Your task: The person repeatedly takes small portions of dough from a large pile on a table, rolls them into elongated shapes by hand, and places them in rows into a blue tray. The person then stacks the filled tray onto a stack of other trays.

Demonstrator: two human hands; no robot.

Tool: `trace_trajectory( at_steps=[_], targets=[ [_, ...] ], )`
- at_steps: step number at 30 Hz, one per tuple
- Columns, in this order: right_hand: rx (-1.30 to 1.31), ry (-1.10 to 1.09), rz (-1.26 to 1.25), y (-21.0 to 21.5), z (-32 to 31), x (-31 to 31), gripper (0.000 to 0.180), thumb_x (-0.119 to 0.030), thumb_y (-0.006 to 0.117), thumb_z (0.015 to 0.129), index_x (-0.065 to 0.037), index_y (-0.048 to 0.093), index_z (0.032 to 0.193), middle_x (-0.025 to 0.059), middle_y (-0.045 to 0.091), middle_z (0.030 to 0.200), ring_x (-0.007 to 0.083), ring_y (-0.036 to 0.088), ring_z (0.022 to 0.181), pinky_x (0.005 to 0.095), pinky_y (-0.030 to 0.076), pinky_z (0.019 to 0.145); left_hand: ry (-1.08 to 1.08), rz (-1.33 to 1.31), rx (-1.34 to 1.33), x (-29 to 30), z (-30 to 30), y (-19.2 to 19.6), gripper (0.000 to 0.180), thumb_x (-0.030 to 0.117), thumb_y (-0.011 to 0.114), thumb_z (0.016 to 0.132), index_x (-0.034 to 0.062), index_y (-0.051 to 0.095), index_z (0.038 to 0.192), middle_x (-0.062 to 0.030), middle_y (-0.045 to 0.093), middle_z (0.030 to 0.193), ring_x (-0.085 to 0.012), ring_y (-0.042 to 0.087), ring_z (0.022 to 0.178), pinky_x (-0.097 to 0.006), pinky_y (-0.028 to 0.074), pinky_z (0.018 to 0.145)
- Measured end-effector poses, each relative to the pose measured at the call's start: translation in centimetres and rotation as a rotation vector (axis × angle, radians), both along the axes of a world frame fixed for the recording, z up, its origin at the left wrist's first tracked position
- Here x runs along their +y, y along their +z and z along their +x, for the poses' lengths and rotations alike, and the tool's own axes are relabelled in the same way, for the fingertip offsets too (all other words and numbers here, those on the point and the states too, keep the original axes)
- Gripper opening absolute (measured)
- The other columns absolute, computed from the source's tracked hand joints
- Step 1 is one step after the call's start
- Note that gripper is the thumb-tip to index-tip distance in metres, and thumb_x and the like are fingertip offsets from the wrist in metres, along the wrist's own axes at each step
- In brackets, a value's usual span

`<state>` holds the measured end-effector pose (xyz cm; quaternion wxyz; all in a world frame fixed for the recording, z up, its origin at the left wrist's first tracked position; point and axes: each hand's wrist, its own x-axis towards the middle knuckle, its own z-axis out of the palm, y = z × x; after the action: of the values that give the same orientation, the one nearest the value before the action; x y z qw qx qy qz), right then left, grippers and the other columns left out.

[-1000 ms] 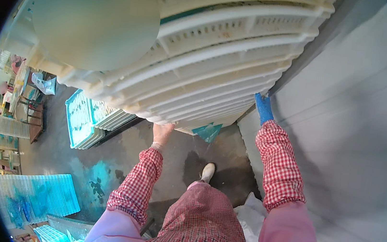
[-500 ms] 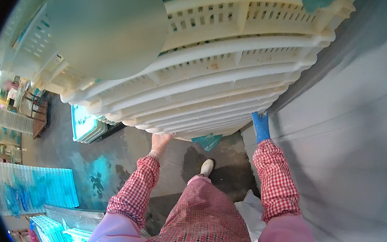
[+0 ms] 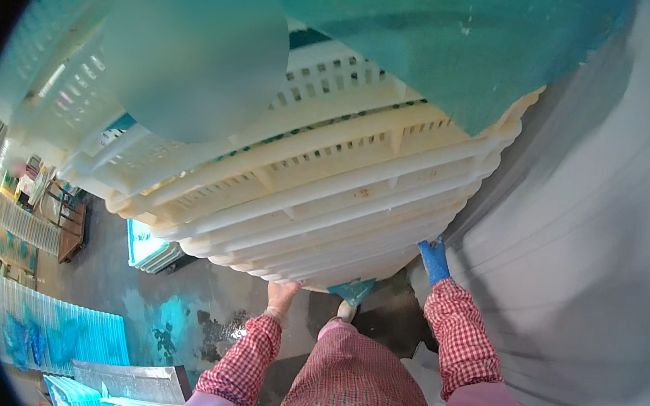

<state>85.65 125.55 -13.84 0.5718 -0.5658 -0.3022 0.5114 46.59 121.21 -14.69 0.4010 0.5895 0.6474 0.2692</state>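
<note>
Stack of ribbed cream plastic crates (image 3: pixel 325 203) filling my centre frame, left hand (image 3: pixel 279 295) bare and right hand (image 3: pixel 435 259) blue-gloved, fingers gripping its lower edge, wet concrete floor (image 3: pixel 189 316) at lower left.

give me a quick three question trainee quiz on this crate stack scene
1. True or false: both hands touch the stack of cream crates.
2. The right hand wears: A) a blue glove B) a red mitten C) nothing.
3. What lies over the top of the stack?

Key:
1. True: the left hand is under the bottom edge and the right hand is at the lower right corner.
2. A.
3. A teal sheet.
</note>
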Motion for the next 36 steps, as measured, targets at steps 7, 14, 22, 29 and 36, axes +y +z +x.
trace_trajectory(
  at_steps=[7,14,22,29,36],
  targets=[
    [-0.112,0.142,-0.215,1.9,-0.5,2.9,0.053,-0.012,0.06,0.087,0.006,0.04,0.133,0.0143,0.054,0.125,0.0233,0.053,0.111,0.0354,0.043,0.097,0.236,-0.059,-0.382,0.3,0.6,1.5,0.066,0.013,0.075,0.068,-0.0017,0.049,0.127,-0.0138,0.059,0.122,-0.0264,0.053,0.117,-0.037,0.041,0.098],
    [-0.289,0.278,-0.318,-17.5,0.9,11.3,0.066,-0.024,0.067,0.085,0.004,0.038,0.138,0.0157,0.046,0.138,0.026,0.047,0.123,0.0347,0.033,0.106,0.262,-0.022,0.363,14.4,-13.9,3.3,0.031,0.023,0.056,0.087,0.0091,0.059,0.114,-0.0106,0.061,0.11,-0.0263,0.056,0.108,-0.036,0.044,0.094],
    [-0.431,0.025,-0.085,-9.8,-0.2,8.7,0.08,-0.009,0.063,0.082,-0.001,0.018,0.148,0.016,0.028,0.15,0.0262,0.033,0.134,0.0342,0.026,0.11,0.096,1.399,-0.066,27.2,-7.2,53.6,0.051,0.032,0.062,0.091,0.0037,0.047,0.131,-0.013,0.048,0.128,-0.0189,0.052,0.113,-0.032,0.045,0.091],
    [-0.031,0.106,0.015,6.7,-2.4,0.1,0.058,-0.006,0.057,0.091,-0.002,0.033,0.144,0.0123,0.045,0.136,0.0197,0.047,0.12,0.0294,0.039,0.1,-0.039,1.161,0.332,29.6,-0.6,70.0,0.019,0.027,0.078,0.079,0.0109,0.068,0.074,0.0014,0.059,0.07,-0.0091,0.057,0.066,-0.027,0.051,0.058],
    [-0.225,0.311,0.255,18.1,-2.5,-4.7,0.046,-0.013,0.056,0.094,-0.004,0.045,0.138,0.0129,0.049,0.137,0.0212,0.045,0.128,0.0314,0.032,0.108,-0.276,1.265,-0.024,15.5,-1.4,73.1,0.014,0.021,0.077,0.08,0.0103,0.068,0.083,-0.0021,0.066,0.089,-0.0124,0.063,0.085,-0.029,0.053,0.077]
  ],
)
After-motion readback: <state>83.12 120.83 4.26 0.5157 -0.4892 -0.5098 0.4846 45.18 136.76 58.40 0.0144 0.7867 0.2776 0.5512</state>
